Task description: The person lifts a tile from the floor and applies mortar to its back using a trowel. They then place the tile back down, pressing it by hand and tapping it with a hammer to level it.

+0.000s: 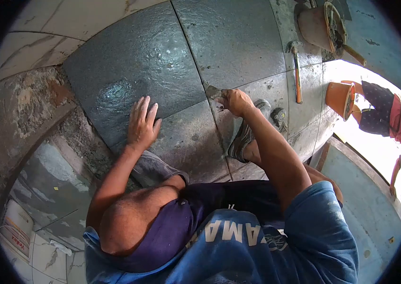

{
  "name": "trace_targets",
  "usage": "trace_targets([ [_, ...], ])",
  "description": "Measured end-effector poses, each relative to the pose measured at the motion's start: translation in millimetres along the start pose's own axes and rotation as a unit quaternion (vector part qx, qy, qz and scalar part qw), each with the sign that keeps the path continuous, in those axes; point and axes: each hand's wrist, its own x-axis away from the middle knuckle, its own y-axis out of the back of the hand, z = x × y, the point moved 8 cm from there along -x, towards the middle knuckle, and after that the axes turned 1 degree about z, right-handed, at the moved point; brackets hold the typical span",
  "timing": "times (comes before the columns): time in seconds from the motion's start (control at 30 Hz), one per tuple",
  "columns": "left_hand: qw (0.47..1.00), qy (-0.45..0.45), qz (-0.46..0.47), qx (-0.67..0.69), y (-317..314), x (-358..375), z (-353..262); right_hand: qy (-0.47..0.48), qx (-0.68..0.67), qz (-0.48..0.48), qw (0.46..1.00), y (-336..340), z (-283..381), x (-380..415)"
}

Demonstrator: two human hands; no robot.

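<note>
Blue shirt point(257, 260) nearest. Left hand point(142, 124) spread on wet-looking tile point(153, 61); right hand point(239, 102) clamped on small blade point(213, 92), probably scraper, at joint point(184, 35); slip could chip tile.

Daylight blows out at right; glare streaks the dark floor tiles point(139, 71); fisheye bends edges into black

The left hand point(142, 124) is palm down, fingers loosely spread, its forearm point(115, 174) passing outside the bent left knee point(127, 220); the right hand point(237, 102) curls in a grip, its arm point(278, 149) stretched forward.
</note>
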Motion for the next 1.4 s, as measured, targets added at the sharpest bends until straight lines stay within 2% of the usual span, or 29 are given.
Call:
trace_targets([
  [0.13,1.000,-0.028,-0.005,-0.003,4,-8,-2,0.003,0.070,-0.022,0.997,3,17,6],
  [0.2,0.999,-0.038,-0.004,-0.005,5,-14,-2,-0.039,0.103,-0.084,0.990,9,31,18],
  [0.23,0.999,-0.045,-0.002,-0.010,5,-16,-3,-0.031,0.124,-0.100,0.987,10,44,27],
  [0.37,0.997,-0.071,0.000,-0.020,11,-27,-8,-0.057,0.051,-0.080,0.994,6,45,26],
  [0.53,0.994,-0.101,0.016,-0.028,20,-43,-13,0.040,0.036,-0.069,0.996,13,33,21],
  [0.7,0.984,-0.169,0.056,-0.012,33,-66,-29,0.036,-0.003,-0.029,0.999,9,16,6],
  [0.77,0.966,-0.228,0.120,-0.013,30,-76,-45,0.051,-0.017,-0.020,0.998,12,10,4],
  [0.8,0.966,-0.229,0.122,-0.015,32,-85,-50,0.066,-0.027,-0.009,0.997,15,11,4],
  [0.87,0.937,-0.301,0.173,-0.026,27,-97,-69,0.078,-0.038,-0.003,0.996,12,5,-5],
  [1.0,0.910,-0.351,0.213,-0.064,-1,-126,-85,0.119,-0.038,0.016,0.992,10,4,-12],
  [1.17,0.885,-0.369,0.271,-0.084,-43,-147,-103,0.160,-0.054,0.022,0.985,14,3,-12],
  [1.23,0.884,-0.382,0.251,-0.094,-48,-149,-112,0.161,-0.058,0.033,0.985,12,0,-15],
  [1.33,0.885,-0.368,0.271,-0.087,-57,-157,-116,0.184,-0.074,0.043,0.979,3,-4,-23],
  [1.4,0.880,-0.378,0.271,-0.096,-59,-159,-120,0.247,-0.095,-0.030,0.964,13,2,-19],
])
